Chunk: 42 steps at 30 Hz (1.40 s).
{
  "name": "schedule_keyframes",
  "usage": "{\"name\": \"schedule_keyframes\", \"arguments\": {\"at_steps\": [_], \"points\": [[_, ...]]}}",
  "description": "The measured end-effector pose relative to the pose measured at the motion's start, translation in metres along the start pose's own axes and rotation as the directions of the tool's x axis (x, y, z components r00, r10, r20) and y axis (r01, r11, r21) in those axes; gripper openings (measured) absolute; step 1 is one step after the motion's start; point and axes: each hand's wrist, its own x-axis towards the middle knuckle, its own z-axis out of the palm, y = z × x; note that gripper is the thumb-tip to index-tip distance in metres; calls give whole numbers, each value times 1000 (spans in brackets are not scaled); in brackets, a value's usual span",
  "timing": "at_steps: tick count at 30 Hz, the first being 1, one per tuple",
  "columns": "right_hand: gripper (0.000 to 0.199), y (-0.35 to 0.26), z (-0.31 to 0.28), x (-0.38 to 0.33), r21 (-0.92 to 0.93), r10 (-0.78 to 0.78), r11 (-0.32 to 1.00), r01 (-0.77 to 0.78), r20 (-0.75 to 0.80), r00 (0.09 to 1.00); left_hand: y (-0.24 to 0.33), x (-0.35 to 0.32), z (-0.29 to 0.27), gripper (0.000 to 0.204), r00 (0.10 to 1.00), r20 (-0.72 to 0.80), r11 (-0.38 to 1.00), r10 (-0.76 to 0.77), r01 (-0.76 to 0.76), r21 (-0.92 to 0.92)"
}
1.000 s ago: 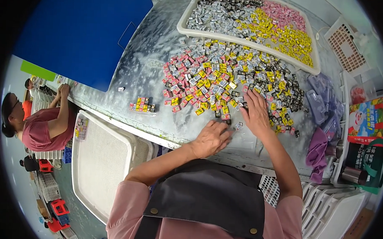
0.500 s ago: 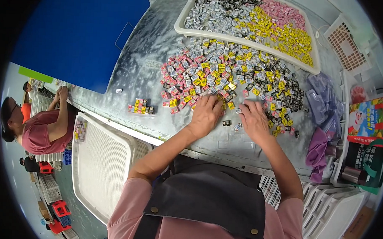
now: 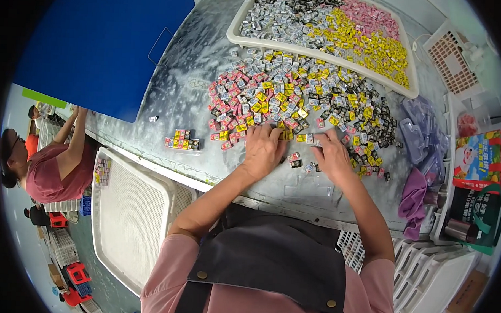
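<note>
Wrapped sweets (image 3: 296,103) under both hands (touching)

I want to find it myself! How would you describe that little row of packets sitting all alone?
Start at the big blue board on the grey table. Just below its lower corner lies a short row of packets, left of the left hand. Unlike the loose pile, these sit lined up tidily, apart.

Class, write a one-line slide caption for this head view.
Both hands, left hand and right hand, rest on a pile of small coloured packets spread across a grey table.
</note>
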Motion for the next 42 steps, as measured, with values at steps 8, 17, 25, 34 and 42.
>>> {"name": "schedule_keyframes", "arguments": {"at_steps": [8, 17, 25, 34, 42], "points": [[33, -8, -2, 9, 19, -19, 1000, 18, 36, 999, 19, 5, 15, 21, 996, 1, 993, 86, -86, -79], [31, -20, -1, 2, -46, 6, 999, -4, 44, 999, 12, 0, 4, 31, 992, 110, 992, 54, -41, -120], [26, -14, 9, 6, -42, -63, 997, 64, 25, 998, 2, -8, -6, 36, 994, 107, 995, 11, 0, -103], [27, -13, 1, 3, -90, -117, 988, 127, 111, 987, 1, 3, 3, 35, 983, 174, 995, 57, -41, -94], [37, -14, -6, 15, 32, -200, 980, 197, 197, 960, -8, 11, -3, 33, 972, 220, 990, 80, -52, -130]]}}
